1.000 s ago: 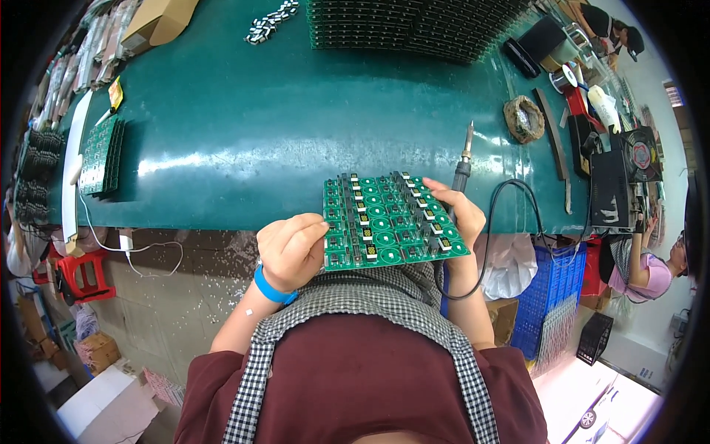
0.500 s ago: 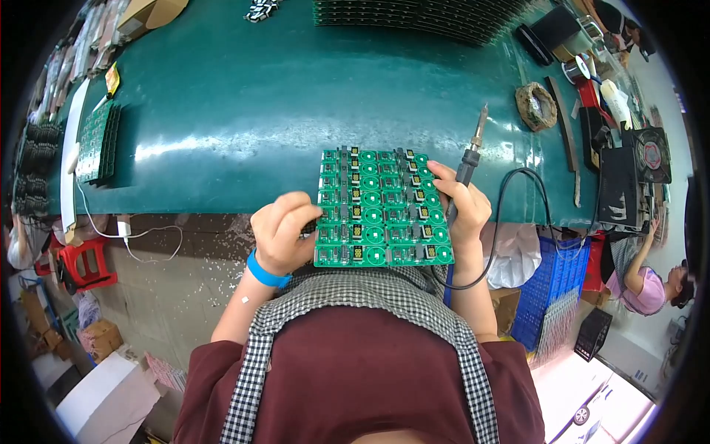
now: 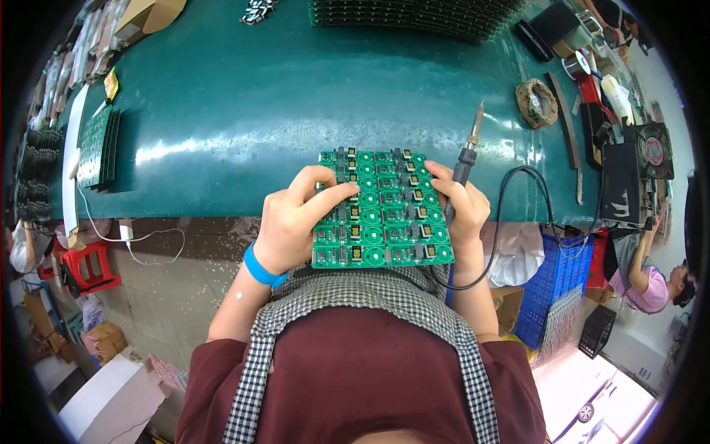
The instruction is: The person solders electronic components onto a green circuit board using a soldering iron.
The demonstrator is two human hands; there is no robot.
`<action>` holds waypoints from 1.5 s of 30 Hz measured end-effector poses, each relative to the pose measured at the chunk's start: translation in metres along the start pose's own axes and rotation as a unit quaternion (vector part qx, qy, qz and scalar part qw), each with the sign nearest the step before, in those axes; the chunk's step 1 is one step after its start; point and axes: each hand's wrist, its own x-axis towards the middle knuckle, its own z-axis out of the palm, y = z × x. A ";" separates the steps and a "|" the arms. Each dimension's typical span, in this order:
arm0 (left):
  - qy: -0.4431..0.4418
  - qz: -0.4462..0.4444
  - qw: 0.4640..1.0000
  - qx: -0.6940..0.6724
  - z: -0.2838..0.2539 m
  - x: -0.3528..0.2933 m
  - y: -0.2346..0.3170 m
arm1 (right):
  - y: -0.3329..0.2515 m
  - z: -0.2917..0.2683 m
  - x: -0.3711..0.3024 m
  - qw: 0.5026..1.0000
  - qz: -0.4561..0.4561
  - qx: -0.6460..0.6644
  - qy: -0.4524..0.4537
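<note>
1. We have the circuit board panel (image 3: 381, 222) between our two hands, over the near edge of the green bench (image 3: 222, 111).
2. Our right hand (image 3: 466, 207) grips the panel's right edge and also holds the soldering iron (image 3: 464, 166).
3. Our left hand (image 3: 294, 218) reaches over the left edge, thumb and forefinger bent onto the components; we cannot tell whether they pinch one.
4. We judge the panel light, stiff and fragile, its parts easily knocked; bare edges make the safest hold.
5. Its rows run from hand to hand; it looks nearly square, so its long axis is unclear. The iron's tip points away from us, beyond the right-hand grip.
</note>
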 end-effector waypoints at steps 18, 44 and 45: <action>-0.012 -0.013 0.997 -0.070 0.002 0.003 0.003 | -0.002 -0.003 0.000 1.000 0.012 -0.007 -0.007; 0.193 -0.042 0.976 -0.093 0.010 -0.003 -0.009 | -0.007 0.001 0.013 0.998 0.046 0.035 0.030; 0.190 -0.042 0.977 -0.086 0.010 -0.003 -0.010 | -0.007 0.001 0.013 0.998 0.045 0.035 0.030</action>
